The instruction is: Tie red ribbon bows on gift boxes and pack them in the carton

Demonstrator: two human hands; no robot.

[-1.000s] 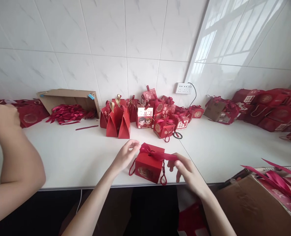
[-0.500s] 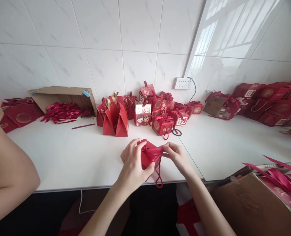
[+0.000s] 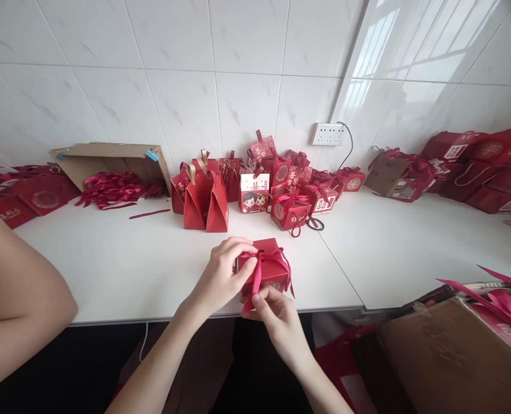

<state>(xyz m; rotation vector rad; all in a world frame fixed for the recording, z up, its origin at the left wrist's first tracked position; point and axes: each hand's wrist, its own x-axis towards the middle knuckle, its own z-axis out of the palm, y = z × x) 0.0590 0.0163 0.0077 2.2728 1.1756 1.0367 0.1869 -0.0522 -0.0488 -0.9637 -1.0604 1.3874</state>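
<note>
Taking the red box as the centre of the dial, another person's arm (image 3: 26, 270) rests far out at 9 o'clock, and a pile of loose ribbons (image 3: 112, 190) lies at 10 o'clock on the counter (image 3: 121, 276). Close in at 9 o'clock, the left hand (image 3: 223, 270) curls over the box's side, thumb and fingertips at the bow; whether it pinches a loop or merely steadies it, I can't make out. From the knot, a pink-red ribbon (image 3: 257, 279) trails towards 6 to 7 o'clock, its long axis pointing back at the wearer. The step in hand looks to be setting this bow, drawing the tail down and smoothing it; the next move seems to call for a steady left hand and a light, even pull, so the knot stays centred. The red box (image 3: 272, 268) sits upright near the counter's front edge, top face up, a gold-printed side facing about 6 o'clock; its top looks nearly square, so no long axis stands out. Just below, at 6 o'clock, the right hand (image 3: 276, 316) grips the tail's end between thumb and fingers. A second tail (image 3: 292, 289) hangs free at 4 o'clock, and farther out that way stands a brown carton (image 3: 445, 339)
</note>
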